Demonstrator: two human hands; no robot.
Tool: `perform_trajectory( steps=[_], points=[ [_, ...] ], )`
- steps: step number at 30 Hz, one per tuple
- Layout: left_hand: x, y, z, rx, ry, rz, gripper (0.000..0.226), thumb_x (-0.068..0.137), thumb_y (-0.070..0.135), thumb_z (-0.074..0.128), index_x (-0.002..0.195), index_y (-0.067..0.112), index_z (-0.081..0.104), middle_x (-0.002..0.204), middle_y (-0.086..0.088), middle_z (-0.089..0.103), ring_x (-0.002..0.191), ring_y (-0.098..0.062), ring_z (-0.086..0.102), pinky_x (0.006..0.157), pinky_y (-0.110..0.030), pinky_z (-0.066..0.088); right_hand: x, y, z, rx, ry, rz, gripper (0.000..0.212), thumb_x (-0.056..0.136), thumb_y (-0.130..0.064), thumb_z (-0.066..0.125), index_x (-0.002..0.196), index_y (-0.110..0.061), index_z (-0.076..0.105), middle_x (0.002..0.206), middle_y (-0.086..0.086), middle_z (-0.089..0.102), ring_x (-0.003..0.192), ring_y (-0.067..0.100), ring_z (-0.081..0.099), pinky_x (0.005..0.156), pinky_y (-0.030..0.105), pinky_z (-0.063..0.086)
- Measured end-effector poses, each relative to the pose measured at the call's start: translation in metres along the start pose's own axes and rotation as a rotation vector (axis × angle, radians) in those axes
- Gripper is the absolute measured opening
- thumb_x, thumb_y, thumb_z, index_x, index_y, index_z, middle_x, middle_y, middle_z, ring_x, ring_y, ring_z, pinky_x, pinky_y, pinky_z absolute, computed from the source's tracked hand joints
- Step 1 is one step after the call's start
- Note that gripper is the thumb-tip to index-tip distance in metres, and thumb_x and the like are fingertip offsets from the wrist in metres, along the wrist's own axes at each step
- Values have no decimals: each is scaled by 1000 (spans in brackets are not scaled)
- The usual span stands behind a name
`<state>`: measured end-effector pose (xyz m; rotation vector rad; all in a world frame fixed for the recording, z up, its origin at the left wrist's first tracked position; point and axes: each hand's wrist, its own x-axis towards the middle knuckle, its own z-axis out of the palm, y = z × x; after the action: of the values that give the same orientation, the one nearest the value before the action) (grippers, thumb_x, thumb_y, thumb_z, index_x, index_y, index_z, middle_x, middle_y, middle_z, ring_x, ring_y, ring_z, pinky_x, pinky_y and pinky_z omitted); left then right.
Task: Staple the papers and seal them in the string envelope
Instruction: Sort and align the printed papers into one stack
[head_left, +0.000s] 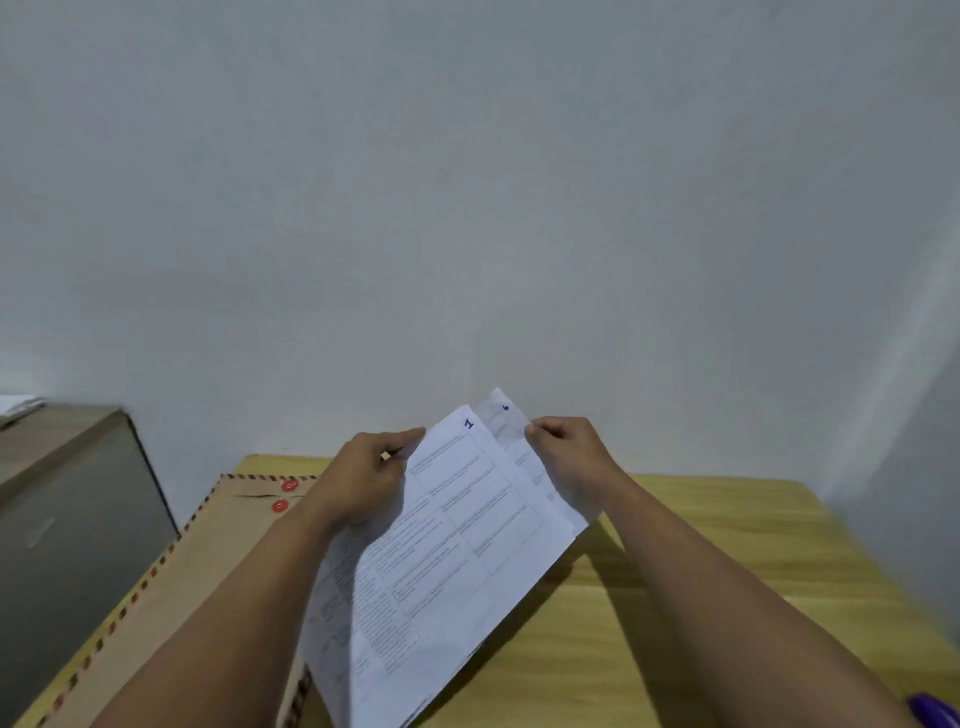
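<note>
Both hands hold a sheaf of printed papers (457, 545) above a yellow wooden desk (727, 551), its sheets not yet squared. The left hand (363, 478) is closed on the near-left top edge of the front sheet, marked with a blue "1". The right hand (569, 462) pinches the top of a sheet behind it, which stands out past the front one toward the upper right.

The sheaf's long axis runs on a slant, from the top corners between the two hands down toward the person's left forearm. The sheets fan apart at the top, on the right hand's side, so aligning them looks to fall to that hand.

The string envelope (171, 577) lies flat on the desk below and to the left of the left hand, its two red closure discs (284, 494) just beside that wrist; the left hand is plainly the nearer. A purple object (935, 714), perhaps the stapler though too little shows to tell, sits by the right forearm at the frame's lower right corner. Judging by the loose fan, stapling has not yet begun.
</note>
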<state>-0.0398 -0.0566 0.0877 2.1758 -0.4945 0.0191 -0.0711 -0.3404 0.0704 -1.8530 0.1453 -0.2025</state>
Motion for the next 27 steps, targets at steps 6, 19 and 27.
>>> perform_trajectory(
  steps=[6,19,27],
  points=[
    [-14,62,-13,-40,63,129,46,96,3,51,133,25,67,122,5,73,108,15,42,100,-32,50,-28,-49,-42,81,-29,-48,21,104,-14,62,114,-16,81,107,1,82,99,19,79,85,31,60],
    [-22,126,-14,83,139,277,42,98,9,55,133,29,66,118,10,71,116,-9,61,101,-25,44,-85,-106,-72,227,-104,-54,24,105,-22,61,115,-10,79,111,12,80,99,29,76,91,40,59],
    [-26,136,-13,95,125,281,44,99,9,54,136,31,64,118,12,68,115,-9,58,95,-22,40,-100,-119,-72,4,-90,-180,27,101,-13,64,126,-17,74,111,4,81,100,26,79,94,43,62]
  ],
)
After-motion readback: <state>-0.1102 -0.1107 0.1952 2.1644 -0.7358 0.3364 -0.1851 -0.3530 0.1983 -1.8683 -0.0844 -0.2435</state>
